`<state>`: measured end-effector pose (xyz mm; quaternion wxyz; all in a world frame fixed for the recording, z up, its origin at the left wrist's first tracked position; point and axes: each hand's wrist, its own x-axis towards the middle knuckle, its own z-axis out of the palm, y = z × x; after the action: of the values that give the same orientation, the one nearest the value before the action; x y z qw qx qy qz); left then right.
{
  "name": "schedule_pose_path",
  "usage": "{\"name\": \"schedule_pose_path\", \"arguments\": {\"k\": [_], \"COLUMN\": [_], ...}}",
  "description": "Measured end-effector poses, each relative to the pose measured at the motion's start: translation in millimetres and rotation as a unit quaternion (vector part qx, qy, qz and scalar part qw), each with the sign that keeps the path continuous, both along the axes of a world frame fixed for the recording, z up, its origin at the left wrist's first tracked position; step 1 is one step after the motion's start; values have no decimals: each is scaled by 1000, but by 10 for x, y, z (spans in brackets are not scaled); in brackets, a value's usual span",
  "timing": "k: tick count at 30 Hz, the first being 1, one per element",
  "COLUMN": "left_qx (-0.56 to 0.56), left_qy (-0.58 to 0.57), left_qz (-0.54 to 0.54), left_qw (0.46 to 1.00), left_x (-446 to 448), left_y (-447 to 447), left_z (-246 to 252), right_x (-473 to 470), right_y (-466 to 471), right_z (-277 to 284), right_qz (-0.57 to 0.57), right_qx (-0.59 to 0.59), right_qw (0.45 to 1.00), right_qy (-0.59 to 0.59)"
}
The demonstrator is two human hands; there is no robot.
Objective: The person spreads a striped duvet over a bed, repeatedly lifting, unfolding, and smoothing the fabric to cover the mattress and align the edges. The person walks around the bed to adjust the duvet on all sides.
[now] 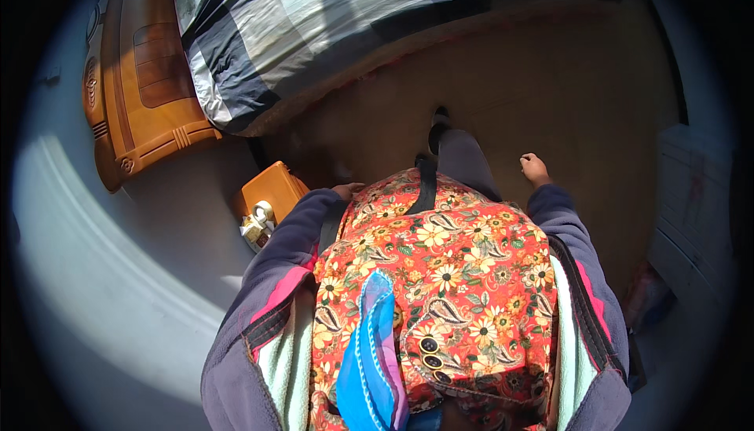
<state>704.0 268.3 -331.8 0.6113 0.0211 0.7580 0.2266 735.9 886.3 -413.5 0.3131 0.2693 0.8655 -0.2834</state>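
My left hand (pixel 349 189) hangs at my side, against the edge of a red floral garment (pixel 453 242) that covers my front. The dark sleeve hides part of this hand, so its fingers are hard to make out. Away from my body, over the brown floor (pixel 565 89), my right hand (pixel 534 169) has its fingers curled in, and nothing shows in it. A blue and purple scarf (pixel 371 354) with a stitched edge hangs down my chest. One of my shoes (pixel 439 116) is ahead of the other in a stride.
A bed with a checked cover (pixel 283 36) spans the far side, its carved wooden headboard (pixel 153 72) at left. By my left arm stands a wooden nightstand (pixel 268 189) bearing a tape roll (pixel 264 209) and small packets (pixel 254 232). Pale box-like furniture (pixel 686 195) stands at right.
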Motion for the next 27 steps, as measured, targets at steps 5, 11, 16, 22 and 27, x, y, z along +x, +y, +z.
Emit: {"name": "schedule_pose_path", "arguments": {"k": [5, 11, 16, 22, 27], "left_qx": [-76, -182, -69, 43, 145], "left_qy": [54, 203, 137, 76, 53], "left_qz": [115, 268, 470, 735, 850], "left_qw": [989, 924, 869, 673, 503], "left_x": [709, 1079, 1024, 466, 184], "left_y": [-496, -674, -176, 571, 457], "left_z": [56, -115, -357, -168, 254], "right_x": [-878, -1250, -1156, -1062, -1401], "right_y": [-1013, -1342, -601, 643, 734], "right_z": [598, 1027, 877, 110, -140], "right_qz": [202, 306, 275, 177, 196], "right_qx": [-99, -124, -127, -107, -64], "right_qw": [974, 943, 951, 976, 973], "right_qy": [30, 52, 56, -73, -101]}}
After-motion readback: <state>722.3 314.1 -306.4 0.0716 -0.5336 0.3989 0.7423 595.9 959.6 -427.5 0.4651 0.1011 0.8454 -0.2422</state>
